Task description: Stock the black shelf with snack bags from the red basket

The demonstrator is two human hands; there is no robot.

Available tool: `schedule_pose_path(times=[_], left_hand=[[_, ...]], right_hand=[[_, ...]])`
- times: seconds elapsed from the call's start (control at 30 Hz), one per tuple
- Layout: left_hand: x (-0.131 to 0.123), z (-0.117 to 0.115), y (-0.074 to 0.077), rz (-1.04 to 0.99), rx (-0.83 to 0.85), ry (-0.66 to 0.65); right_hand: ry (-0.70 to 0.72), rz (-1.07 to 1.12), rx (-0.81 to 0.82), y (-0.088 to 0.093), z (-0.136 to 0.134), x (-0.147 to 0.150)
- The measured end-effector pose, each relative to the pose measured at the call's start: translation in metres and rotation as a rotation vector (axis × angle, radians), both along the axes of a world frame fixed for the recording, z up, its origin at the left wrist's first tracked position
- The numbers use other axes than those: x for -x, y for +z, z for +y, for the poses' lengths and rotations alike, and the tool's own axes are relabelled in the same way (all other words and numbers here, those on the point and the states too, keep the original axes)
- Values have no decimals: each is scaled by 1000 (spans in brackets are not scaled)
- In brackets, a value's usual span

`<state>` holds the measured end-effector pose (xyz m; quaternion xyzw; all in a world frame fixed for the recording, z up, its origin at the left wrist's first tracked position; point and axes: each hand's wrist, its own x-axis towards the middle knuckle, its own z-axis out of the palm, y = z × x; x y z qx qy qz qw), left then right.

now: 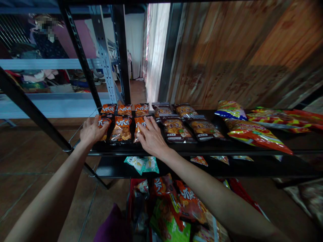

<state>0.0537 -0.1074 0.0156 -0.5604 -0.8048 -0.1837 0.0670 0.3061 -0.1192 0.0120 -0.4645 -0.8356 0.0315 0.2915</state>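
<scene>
My left hand (92,130) lies on the left side of an orange-and-black snack bag (104,125) at the left end of the black shelf (202,146). Fingers spread, my right hand (151,136) rests over another orange-and-black snack bag (140,125), hiding part of its right side. Between the two hands a matching snack bag (121,129) stands fully in sight. Behind this front row are more of the same bags (124,110). Just right of my right hand are brown potato-chip bags (176,128) with checkered top edges, in two rows.
Colourful snack bags (254,132) lie at the shelf's right part. Teal packets (142,164) sit on the lower shelf (176,169). Below, a red crate (131,188) holds mixed snack bags. A black upright post (80,57) rises at left; a wooden panel (239,50) stands behind.
</scene>
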Motion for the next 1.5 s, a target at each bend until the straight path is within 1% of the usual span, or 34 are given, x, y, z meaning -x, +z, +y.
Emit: schedule_pose_path(times=[0.07, 0.17, 0.33, 0.43, 0.57, 0.7, 0.8, 0.9, 0.97, 1.03, 1.1, 1.2, 1.33, 1.5], left_hand=[[1, 4, 1, -30, 83, 8], [-4, 5, 0, -36, 143, 49], [-10, 1, -4, -42, 66, 89], [-10, -1, -5, -12, 50, 78], [-11, -1, -6, 13, 80, 59], [-12, -3, -5, 6, 92, 61], [-13, -3, -3, 26, 52, 34], [-11, 2, 1, 85, -21, 5], [-9, 9, 3, 121, -40, -19], [-6, 18, 3, 135, 6, -51], [-3, 25, 2, 117, 86, -70], [0, 30, -1, 74, 150, -70], [-1, 26, -4, 147, 83, -77], [-12, 17, 2, 182, -69, -50]], right_hand=[[-10, -56, 41, 0, 3, -5], [-3, -95, 79, -6, 6, -7], [-6, -95, 89, -15, 7, -9], [-15, -94, 100, -15, 7, -10], [-15, -93, 98, -13, 8, -9], [-22, -97, 97, -14, 7, -9], [-33, -97, 75, -13, 8, -9], [-47, -109, 54, -9, 14, -6], [-44, -132, 70, -6, 20, -3], [-32, -157, 113, -5, 25, -1], [-18, -173, 149, -5, 29, 0], [0, -172, 148, -7, 30, -1], [3, -135, 100, -9, 28, -5], [4, -71, 78, -13, 29, -9]])
